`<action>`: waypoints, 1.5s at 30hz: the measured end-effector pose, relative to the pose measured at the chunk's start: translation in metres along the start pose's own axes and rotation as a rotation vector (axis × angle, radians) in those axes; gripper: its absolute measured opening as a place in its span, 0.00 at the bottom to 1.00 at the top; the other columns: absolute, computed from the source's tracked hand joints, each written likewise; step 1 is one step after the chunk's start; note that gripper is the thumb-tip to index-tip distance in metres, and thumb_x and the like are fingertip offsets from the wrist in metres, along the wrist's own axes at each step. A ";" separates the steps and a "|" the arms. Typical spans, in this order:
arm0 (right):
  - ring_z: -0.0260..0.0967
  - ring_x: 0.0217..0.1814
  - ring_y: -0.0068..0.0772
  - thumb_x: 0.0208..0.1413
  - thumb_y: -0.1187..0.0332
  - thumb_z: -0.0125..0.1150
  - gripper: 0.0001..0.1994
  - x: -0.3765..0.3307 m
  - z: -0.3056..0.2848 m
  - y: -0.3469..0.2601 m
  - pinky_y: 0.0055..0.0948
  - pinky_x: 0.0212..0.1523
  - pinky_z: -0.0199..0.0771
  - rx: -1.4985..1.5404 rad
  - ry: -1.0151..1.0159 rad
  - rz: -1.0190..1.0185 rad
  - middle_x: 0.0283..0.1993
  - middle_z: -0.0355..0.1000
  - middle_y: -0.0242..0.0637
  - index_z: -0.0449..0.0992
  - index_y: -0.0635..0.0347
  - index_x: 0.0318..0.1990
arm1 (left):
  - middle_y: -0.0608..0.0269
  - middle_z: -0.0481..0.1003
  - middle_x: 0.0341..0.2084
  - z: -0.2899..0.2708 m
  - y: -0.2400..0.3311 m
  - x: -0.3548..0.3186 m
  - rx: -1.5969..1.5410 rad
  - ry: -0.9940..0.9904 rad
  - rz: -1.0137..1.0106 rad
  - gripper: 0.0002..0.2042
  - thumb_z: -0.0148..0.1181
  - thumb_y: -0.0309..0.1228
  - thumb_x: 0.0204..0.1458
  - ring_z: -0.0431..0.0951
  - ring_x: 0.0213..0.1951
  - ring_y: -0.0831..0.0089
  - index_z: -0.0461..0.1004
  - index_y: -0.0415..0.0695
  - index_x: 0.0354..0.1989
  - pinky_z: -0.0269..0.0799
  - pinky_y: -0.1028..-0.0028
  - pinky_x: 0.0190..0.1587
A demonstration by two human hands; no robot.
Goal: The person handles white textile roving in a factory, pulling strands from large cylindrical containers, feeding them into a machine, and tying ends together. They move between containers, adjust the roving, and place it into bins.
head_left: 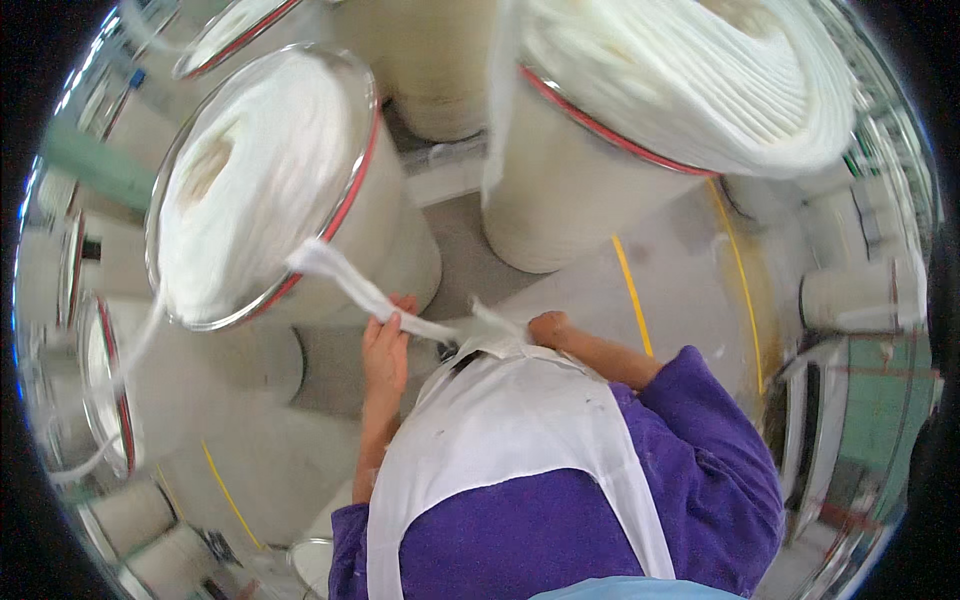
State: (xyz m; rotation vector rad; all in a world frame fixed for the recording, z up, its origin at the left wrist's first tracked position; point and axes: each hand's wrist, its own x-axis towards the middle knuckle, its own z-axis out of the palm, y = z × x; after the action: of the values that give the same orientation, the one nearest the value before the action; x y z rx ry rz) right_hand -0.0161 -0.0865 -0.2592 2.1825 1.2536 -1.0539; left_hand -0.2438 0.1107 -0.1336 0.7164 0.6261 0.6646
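Note:
A thick white fibre sliver (345, 275) hangs over the red-edged rim of the left can (415, 245) and runs down toward my waist. My left hand (386, 345) pinches this sliver between thumb and fingers, in front of the can. Close to the top of my white apron's lower part, my right hand (547, 328) is closed like a fist. Whatever it holds is hidden. A short loose tuft of white fibre (490, 315) sticks up just left of it.
A larger can (590, 170) heaped with coiled white sliver (690, 80) stands ahead to the right. Another can (435, 70) is behind, between the two. More cans (125, 390) line the left side, with a strand trailing there. Yellow lines (632, 290) mark the grey floor.

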 end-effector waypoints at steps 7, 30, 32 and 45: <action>0.68 0.51 0.47 0.44 0.65 0.61 0.17 -0.011 -0.168 -0.027 0.46 0.51 0.67 -0.189 0.499 -0.484 0.46 0.71 0.45 0.75 0.57 0.44 | 0.56 0.73 0.38 -0.009 -0.011 -0.009 0.123 0.115 -0.051 0.14 0.49 0.27 0.59 0.71 0.46 0.65 0.65 0.35 0.53 0.64 0.64 0.53; 0.58 0.22 0.12 0.59 0.52 0.55 0.16 -0.120 -0.219 -0.077 0.16 0.24 0.59 1.448 0.363 -0.543 0.24 0.69 0.25 0.73 0.57 0.39 | 0.57 0.77 0.40 0.064 0.031 0.012 -0.154 -0.076 -0.242 0.16 0.56 0.35 0.57 0.77 0.42 0.67 0.71 0.36 0.48 0.73 0.67 0.47; 0.62 0.26 0.14 0.55 0.55 0.60 0.17 -0.124 -0.217 -0.077 0.17 0.28 0.62 1.404 0.414 -0.547 0.28 0.71 0.27 0.72 0.59 0.42 | 0.58 0.77 0.39 0.074 0.035 0.017 -0.165 -0.094 -0.223 0.15 0.56 0.35 0.57 0.77 0.41 0.68 0.72 0.37 0.47 0.72 0.68 0.47; 0.68 0.43 0.25 0.43 0.66 0.70 0.23 -0.119 -0.203 -0.078 0.27 0.47 0.68 1.302 0.629 -0.587 0.41 0.73 0.35 0.71 0.63 0.48 | 0.59 0.74 0.42 0.075 0.027 0.020 -0.241 -0.138 -0.240 0.16 0.59 0.27 0.53 0.74 0.43 0.72 0.69 0.38 0.50 0.70 0.71 0.49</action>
State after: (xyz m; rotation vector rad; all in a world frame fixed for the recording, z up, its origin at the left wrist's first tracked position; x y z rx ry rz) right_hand -0.0371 0.0222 -0.0378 3.3893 1.8496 -1.8586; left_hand -0.1868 0.1117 -0.0740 0.4494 0.4855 0.4543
